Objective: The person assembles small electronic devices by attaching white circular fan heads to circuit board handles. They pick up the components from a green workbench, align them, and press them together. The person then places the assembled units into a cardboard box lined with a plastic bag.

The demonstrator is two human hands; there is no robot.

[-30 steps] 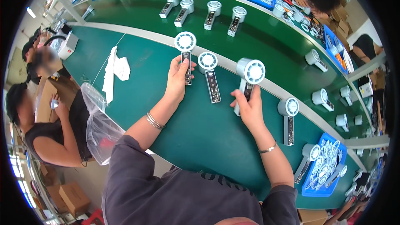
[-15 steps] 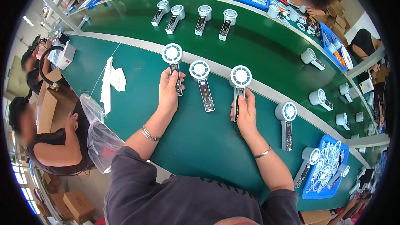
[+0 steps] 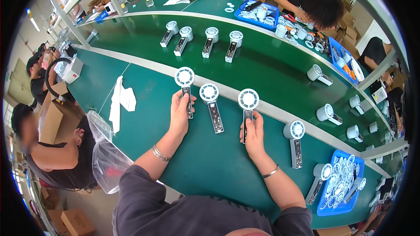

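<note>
My left hand (image 3: 179, 116) is closed round the handle of a white handheld fan (image 3: 184, 77), its round slotted head pointing away from me. The handle's open face shows a dark circuit board, with my thumb over it. My right hand (image 3: 254, 139) grips a similar handheld fan (image 3: 248, 99) by its handle, thumb on the board. Between my hands a third fan (image 3: 214, 116) lies on the green table. Right of my right hand lies another fan (image 3: 296, 153), and one more (image 3: 313, 189) rests against the blue tray (image 3: 323, 211).
White ring-shaped parts (image 3: 339, 183) fill the blue tray. A white cloth (image 3: 117, 105) lies to the left. Beyond a pale rail (image 3: 280, 112), several fans stand on the green conveyor belt (image 3: 271, 65). Co-workers sit across and at left, near a clear plastic bag (image 3: 107, 161).
The view has tilted up, so the table and fans sit lower in the picture and more of the far side shows. Both hands keep hold of their fans.
</note>
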